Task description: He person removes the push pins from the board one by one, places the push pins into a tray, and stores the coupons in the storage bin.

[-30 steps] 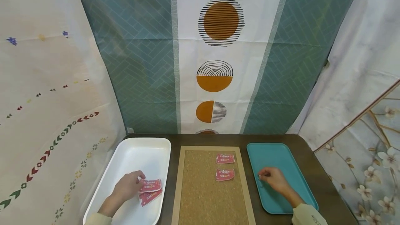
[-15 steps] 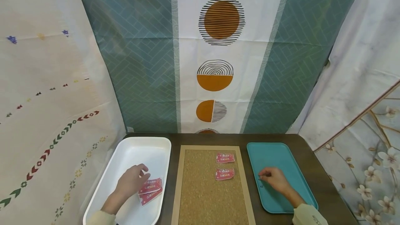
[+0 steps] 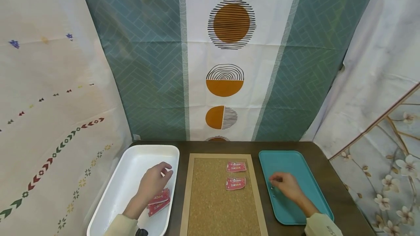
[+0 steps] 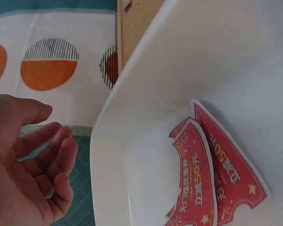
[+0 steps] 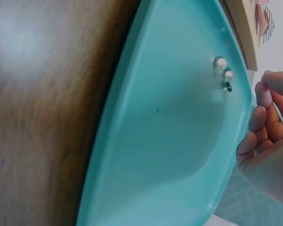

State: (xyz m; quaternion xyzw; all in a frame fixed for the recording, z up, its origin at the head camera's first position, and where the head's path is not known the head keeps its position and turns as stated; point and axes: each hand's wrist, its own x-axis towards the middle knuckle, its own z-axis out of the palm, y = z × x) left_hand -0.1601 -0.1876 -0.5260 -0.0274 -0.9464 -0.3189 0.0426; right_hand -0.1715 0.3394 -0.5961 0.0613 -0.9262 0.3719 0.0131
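Note:
My left hand (image 3: 154,181) hovers over the white tray (image 3: 134,157), its fingers loosely bent with nothing between them. Below and beside it, red printed paper coupons (image 4: 195,174) overlap in the tray, partly covered by the hand in the head view. At the left side of the teal tray (image 3: 305,207) is my right hand (image 3: 288,187), thumb and index fingertips brought together. Small shiny pushpins (image 5: 220,63) lie in that tray close to these fingertips. Whether a pin sits between the fingertips I cannot tell.
Between the trays lies a wood-framed cork board (image 3: 216,210). An upper coupon (image 3: 236,166) and a lower coupon (image 3: 235,183) are on its upper right part. All stand on a dark brown table (image 3: 203,148), with patterned cloth hanging behind and at both sides.
My left hand has moved off the coupons, up and to the right toward the white tray's right rim. The right hand has shifted slightly upward. The coupons stay in the tray.

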